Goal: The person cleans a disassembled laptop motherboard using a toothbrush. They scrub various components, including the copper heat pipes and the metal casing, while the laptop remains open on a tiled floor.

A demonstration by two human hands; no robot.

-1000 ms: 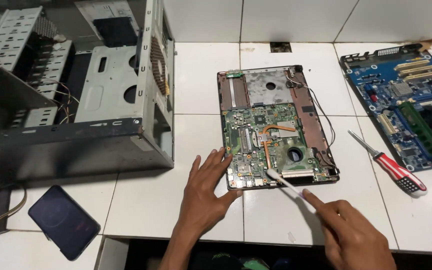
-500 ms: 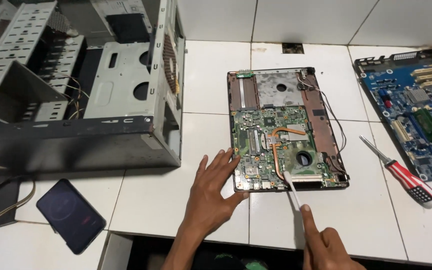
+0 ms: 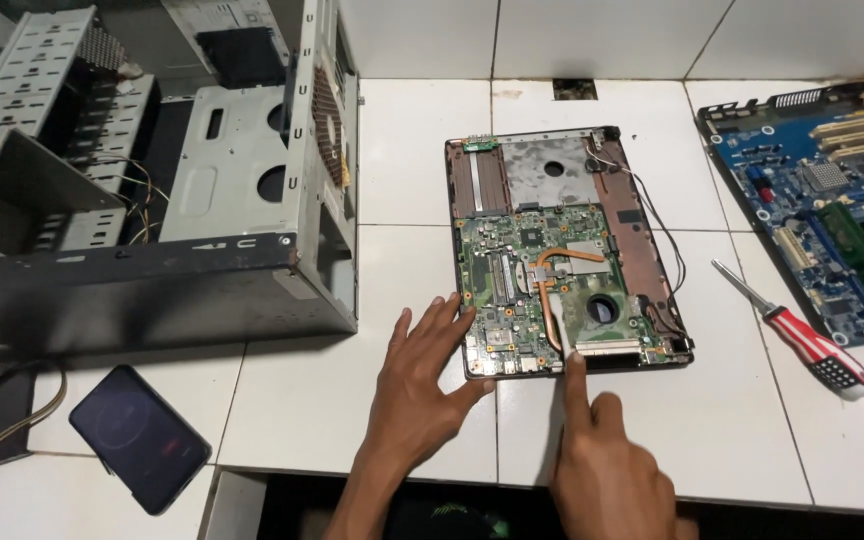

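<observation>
An opened laptop base (image 3: 562, 250) with its green circuit board bared lies in the middle of the white tiled bench (image 3: 402, 160), and the left hand (image 3: 417, 400) rests flat and spread, grasping nothing, against its near left corner, seemingly to keep it from sliding. The right hand (image 3: 607, 470) is curled with only the forefinger out, its tip on the near edge by the copper heat pipe. A red-handled screwdriver (image 3: 797, 330) lies free to the right, a blue motherboard (image 3: 832, 200) beyond it, an empty computer case (image 3: 152, 180) far left, a dark phone (image 3: 139, 437) near left.

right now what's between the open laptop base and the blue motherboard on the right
In the head view, a red-handled screwdriver lies on the white tiled counter between the open laptop base and the blue motherboard.
</observation>
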